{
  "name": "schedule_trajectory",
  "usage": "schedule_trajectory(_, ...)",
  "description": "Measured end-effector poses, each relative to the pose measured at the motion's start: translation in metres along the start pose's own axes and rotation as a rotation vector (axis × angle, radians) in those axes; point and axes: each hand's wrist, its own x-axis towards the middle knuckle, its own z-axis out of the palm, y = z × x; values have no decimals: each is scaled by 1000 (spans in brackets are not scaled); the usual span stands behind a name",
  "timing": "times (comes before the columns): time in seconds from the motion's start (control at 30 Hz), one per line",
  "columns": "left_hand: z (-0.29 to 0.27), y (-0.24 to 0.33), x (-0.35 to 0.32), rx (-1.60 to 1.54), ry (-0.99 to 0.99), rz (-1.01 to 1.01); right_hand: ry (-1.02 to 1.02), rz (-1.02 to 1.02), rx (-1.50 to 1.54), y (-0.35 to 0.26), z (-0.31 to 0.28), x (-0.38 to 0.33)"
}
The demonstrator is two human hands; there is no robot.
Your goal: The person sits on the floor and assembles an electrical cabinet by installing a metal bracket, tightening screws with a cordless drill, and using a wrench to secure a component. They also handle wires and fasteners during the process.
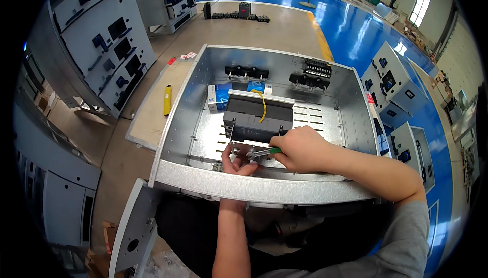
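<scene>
My right hand (pixel 299 148) grips a wrench (pixel 262 153) with a green handle and a metal head. The head meets a fastener on the metal plate (pixel 241 147) at the near side of a black electrical device (pixel 256 120). Close below, my left hand (pixel 239 165) has its fingers curled up against that plate and fastener; what lies between them is hidden. A yellow strip (pixel 261 106) curves over the device. All of this is inside an open sheet-metal cabinet (pixel 264 184), whose near wall crosses in front of my left forearm.
Blue-and-white boxes (pixel 219 96) lie behind the device. Black holders (pixel 247 72) and a terminal block (pixel 317 68) sit along the far wall. A yellow tool (pixel 167 100) rests on the board at left. An open door panel (pixel 133 232) stands at lower left.
</scene>
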Motion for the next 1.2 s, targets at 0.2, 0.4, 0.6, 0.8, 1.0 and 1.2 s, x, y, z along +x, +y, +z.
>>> schedule_trajectory(0.2, 2, 6, -5, -2, 21, 6, -84, 75, 322, -6, -27, -24)
schedule_trajectory(0.4, 0, 4, -4, 93, -53, 54, -542, 130, 406, 15, -20, -38)
schedule_trajectory(0.6, 5, 11, -4, 166, -63, 17, -598, 125, 596, 33, 16, -23)
schedule_trajectory(0.8, 6, 11, -4, 150, -43, 2, -417, 35, 572, 30, 51, -25)
schedule_trajectory(1.0, 7, 13, -7, 161, -8, 12, -349, 4, 584, 33, 63, -18)
schedule_trajectory(1.2, 13, 13, -6, 139, -2, -27, -441, 82, 678, 34, 55, -16)
